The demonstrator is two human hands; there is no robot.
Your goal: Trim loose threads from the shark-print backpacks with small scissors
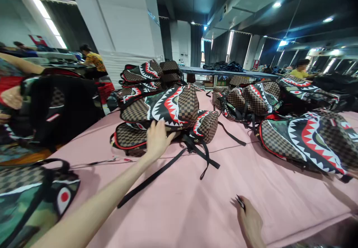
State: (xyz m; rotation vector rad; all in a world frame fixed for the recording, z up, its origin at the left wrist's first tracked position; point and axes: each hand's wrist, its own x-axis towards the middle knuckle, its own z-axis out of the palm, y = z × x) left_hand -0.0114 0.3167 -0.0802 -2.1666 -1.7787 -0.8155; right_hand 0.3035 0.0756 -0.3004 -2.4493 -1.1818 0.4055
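My left hand [158, 138] reaches to the stacked checkered backpacks at the centre, its fingers apart and touching the lower front edge of the upper backpack [176, 106] with the shark-mouth print. Beneath it lies another checkered backpack [130, 138] with red piping. Black straps [152, 177] trail from the stack over the pink tabletop [173, 207]. Low at the right, my right hand [250, 218] is closed around a small dark pointed tool [240, 202], perhaps snips, above the pink surface.
More shark-print backpacks lie at the right [307, 140] and behind [251, 97]. A camouflage bag [30, 199] fills the near left corner. At the left edge a person's hand [12, 98] holds a black bag [67, 106]. Other people sit farther back.
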